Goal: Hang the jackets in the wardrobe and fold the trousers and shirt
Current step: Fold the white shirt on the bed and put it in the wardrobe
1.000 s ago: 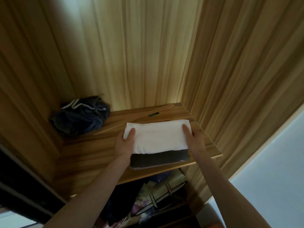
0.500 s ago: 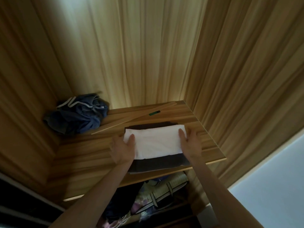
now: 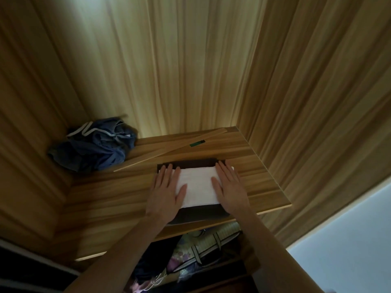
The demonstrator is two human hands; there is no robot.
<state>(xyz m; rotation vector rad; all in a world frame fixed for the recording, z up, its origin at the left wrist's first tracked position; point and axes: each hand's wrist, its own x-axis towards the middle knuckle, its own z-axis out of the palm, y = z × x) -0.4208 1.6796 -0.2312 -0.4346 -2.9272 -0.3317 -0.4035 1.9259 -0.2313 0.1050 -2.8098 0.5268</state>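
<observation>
A folded white shirt [image 3: 197, 183] lies on top of folded dark trousers [image 3: 201, 214] on the wooden wardrobe shelf [image 3: 118, 193]. My left hand [image 3: 166, 191] lies flat with straight fingers on the shirt's left end. Across from it, my right hand [image 3: 229, 186] presses flat on the right end. A strip of the trousers shows beyond the shirt at the back and in front, near the shelf's front edge.
A crumpled blue garment [image 3: 95, 146] sits in the shelf's back left corner. A thin wooden slat [image 3: 169, 150] with a green tag lies diagonally behind the stack. Wardrobe walls close in on three sides. Bags and clothes [image 3: 196, 250] fill the space below the shelf.
The stack has slid further back on the shelf. Both hands, which held its ends from the sides, have moved on top and now lie flat on the white shirt.
</observation>
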